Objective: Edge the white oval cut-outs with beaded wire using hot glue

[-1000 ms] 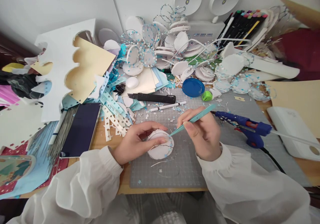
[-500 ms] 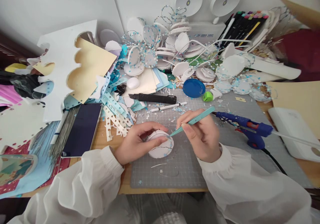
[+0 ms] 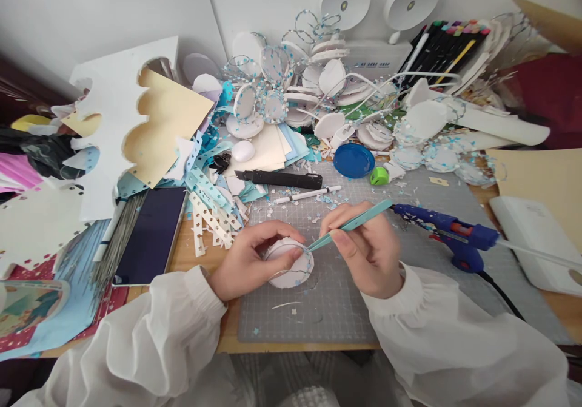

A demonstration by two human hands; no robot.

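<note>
The left hand [image 3: 252,258] grips a white disc [image 3: 290,278]; the right hand [image 3: 366,246] pinches teal tweezers [image 3: 361,216]. Lettering [image 3: 373,65] on the white box [image 3: 379,51] is illegibly blurred.

Disc [image 3: 289,280], matt, rough-edged; tweezers [image 3: 364,216], smooth, satin-finished; mat [image 3: 339,316], matt plastic; phone [image 3: 152,237], glossy glass; glue gun [image 3: 482,237], smooth plastic; knife [image 3: 291,179], matt plastic; table [image 3: 228,328], wood; sleeves [image 3: 179,316], creased cloth; strips [image 3: 205,196], paper.
</note>
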